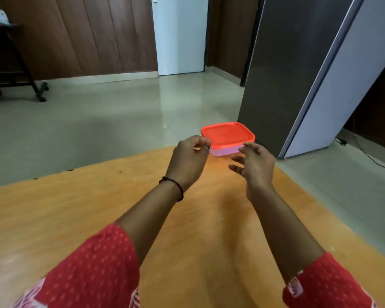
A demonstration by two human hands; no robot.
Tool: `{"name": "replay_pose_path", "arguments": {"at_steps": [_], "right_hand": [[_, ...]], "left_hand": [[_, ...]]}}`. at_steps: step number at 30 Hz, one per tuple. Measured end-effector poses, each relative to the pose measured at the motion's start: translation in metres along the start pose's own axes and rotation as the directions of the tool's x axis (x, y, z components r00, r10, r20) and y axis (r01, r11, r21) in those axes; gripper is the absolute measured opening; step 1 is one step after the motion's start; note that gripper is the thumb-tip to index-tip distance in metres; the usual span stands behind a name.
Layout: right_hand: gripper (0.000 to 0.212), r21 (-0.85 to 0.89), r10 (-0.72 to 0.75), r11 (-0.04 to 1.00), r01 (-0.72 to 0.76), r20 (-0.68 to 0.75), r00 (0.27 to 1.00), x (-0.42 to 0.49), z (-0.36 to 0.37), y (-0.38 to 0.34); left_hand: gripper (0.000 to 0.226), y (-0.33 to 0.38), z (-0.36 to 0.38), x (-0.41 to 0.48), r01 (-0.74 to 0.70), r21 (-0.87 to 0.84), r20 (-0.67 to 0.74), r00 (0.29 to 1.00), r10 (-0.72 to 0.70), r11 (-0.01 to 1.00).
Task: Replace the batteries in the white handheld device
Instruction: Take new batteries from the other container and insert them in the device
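Red sleeves [93,270] low, arms out over worktop [76,207]. Box [225,151] dead ahead, long axis crosswise, between grips. Left grip [188,156] curled at lid [228,134] corner, hold unclear; right grip [255,162] released, fingers spread.

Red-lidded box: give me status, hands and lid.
Left hand at the box near-left corner, grip unclear. Right hand open at near-right corner. Lid on box; white device not visible. Nothing blocking the hands.

The table [98,207] is smooth, lightly glossy wood. At its far edge the box [225,151] is translucent plastic under a smooth red plastic lid [228,134]. The floor [120,118] is shiny tile; the sleeves [93,263] are cloth.
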State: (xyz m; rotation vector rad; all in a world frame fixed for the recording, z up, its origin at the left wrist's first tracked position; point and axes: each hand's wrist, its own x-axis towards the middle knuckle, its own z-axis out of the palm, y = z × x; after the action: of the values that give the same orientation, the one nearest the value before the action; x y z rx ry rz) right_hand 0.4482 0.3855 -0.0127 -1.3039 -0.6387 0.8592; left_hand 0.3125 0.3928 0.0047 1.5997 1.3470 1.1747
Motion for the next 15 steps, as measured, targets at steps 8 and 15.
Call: {"name": "replay_pose_path", "arguments": {"at_steps": [8, 15], "right_hand": [[0.015, 0.123, -0.130, 0.987, 0.103, 0.236, 0.963, -0.230, -0.008, -0.080], [0.017, 0.185, -0.139, 0.980, 0.072, 0.383, 0.913, -0.438, -0.064, -0.101]], "left_hand": [[0.020, 0.101, -0.120, -0.199, -0.110, -0.042, -0.146, 0.984, 0.103, 0.993], [0.021, 0.130, -0.203, -0.411, -0.098, -0.196, -0.312, 0.949, 0.033, 0.976]]}}
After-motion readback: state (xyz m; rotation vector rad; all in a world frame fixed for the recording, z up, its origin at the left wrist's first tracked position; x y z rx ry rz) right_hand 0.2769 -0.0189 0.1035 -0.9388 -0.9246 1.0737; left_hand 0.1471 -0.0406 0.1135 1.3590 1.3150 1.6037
